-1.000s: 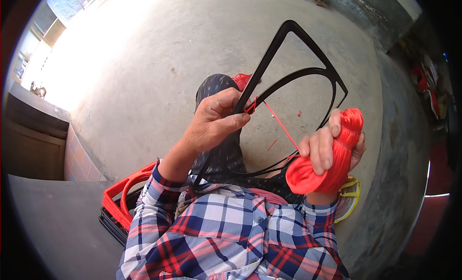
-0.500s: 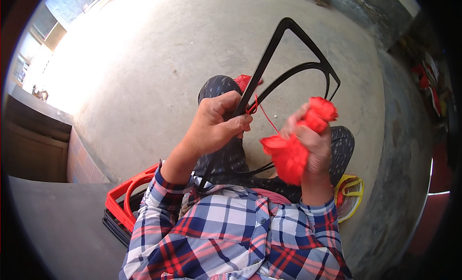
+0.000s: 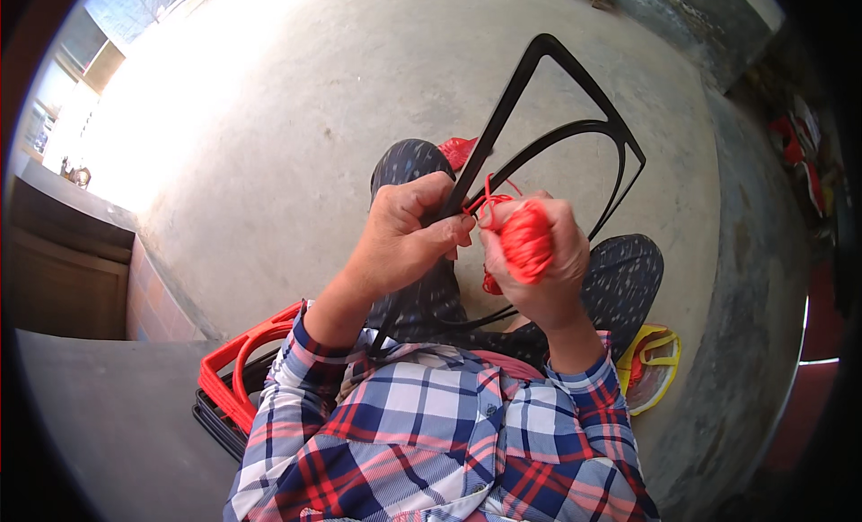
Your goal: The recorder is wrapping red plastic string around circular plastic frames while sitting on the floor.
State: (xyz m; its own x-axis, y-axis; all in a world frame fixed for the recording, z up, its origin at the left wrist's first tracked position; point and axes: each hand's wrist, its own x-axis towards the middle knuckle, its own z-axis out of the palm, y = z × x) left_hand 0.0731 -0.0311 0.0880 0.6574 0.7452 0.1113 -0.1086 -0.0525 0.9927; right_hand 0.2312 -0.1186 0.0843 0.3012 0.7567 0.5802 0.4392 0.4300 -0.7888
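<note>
Hands meet just above the person's knees, over a concrete floor (image 3: 269,145). The left hand (image 3: 409,239) is closed around a bar of a black metal frame (image 3: 575,127), thumb and fingertips pinching it where a red cord (image 3: 489,203) loops about the bar. The right hand (image 3: 539,262) is closed on a bundle of red cord (image 3: 525,239), held just beside the left, the two nearly touching. The frame rises away from the lap, its pointed top far from the body, its lower curved bars running between the legs. A stack of red and black frames (image 3: 238,378) lies on the floor at the person's left; a yellow frame (image 3: 660,369) lies at the right.
</note>
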